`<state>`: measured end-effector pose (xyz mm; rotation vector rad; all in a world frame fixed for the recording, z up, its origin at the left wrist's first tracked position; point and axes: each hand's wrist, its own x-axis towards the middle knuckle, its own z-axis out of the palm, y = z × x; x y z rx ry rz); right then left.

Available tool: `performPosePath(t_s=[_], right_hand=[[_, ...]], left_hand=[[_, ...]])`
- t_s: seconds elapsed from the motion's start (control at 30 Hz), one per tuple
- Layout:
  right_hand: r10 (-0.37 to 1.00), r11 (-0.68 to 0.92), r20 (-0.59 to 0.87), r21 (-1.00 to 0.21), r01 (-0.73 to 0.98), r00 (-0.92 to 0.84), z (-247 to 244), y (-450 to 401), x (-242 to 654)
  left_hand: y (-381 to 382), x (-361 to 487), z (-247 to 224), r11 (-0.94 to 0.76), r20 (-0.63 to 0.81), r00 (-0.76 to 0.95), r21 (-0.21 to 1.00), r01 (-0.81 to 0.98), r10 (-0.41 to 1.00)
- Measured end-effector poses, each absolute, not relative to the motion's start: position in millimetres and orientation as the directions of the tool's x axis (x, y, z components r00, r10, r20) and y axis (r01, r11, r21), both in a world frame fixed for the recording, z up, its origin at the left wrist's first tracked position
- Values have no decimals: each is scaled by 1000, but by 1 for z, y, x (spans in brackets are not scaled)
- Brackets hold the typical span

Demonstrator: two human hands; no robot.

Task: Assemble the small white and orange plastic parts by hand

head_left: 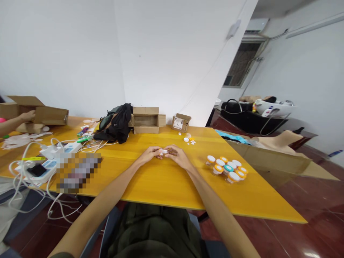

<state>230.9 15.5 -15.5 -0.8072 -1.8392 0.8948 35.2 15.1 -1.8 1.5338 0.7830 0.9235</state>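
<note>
Over the middle of the table (150, 186), my left hand (152, 154) and my right hand (176, 154) meet fingertip to fingertip. Between them they pinch a small white-and-clear object (164, 152), partly covered by the fingers; its exact kind is hard to make out. To the right stands a cluster of several small clear jars (228, 168) with white, orange and teal lids. Beyond my right hand lie a few loose small white and orange pieces (189, 140) and a tiny white item (180, 133).
An open cardboard box (146, 123) and a smaller carton (181, 123) stand by the wall, beside a black bag (115, 123). Power strips (53, 163) with tangled white cables lie left, near a blurred-out dark item (79, 173). Another person's hand (27, 115) reaches into a far-left box (51, 115).
</note>
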Motion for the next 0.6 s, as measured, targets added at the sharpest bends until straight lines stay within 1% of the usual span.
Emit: performPosePath(t_s=[0.23,0.47,0.6], right_hand=[[835,525,438,-815,245,-333,-12,12,228],[832,536,433,-788,303,-346,-8,7,226],[796,598,491,-729,332,-354,-8,7,225]], left_hand=[[15,36,-2,-178,154,459,984,7,875],[14,36,-1,-176,158,463,984,-5,872],[16,36,-3,-151,145,446,988,-22,884]])
